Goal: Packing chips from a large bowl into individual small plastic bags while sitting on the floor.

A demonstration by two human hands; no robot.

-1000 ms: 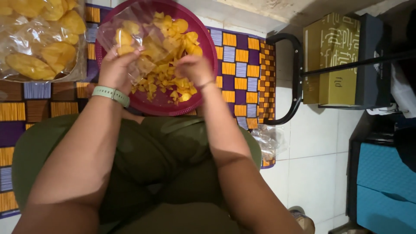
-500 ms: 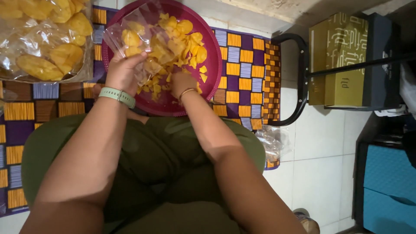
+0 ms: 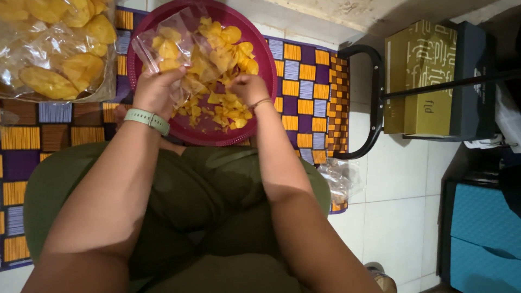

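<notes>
Head view: left hand (image 3: 153,89) grips a clear bag (image 3: 172,51) over the tray (image 3: 269,65), right hand (image 3: 247,88) pinching chips (image 3: 228,108) at its mouth.

**A tiled floor and a patterned cloth**

We see a white tiled floor (image 3: 396,179) on the right. A cloth (image 3: 304,70) with purple and orange checks covers the desk. Beside it stand a black metal frame (image 3: 374,97), an olive box (image 3: 420,76) and a teal case (image 3: 480,228).
</notes>
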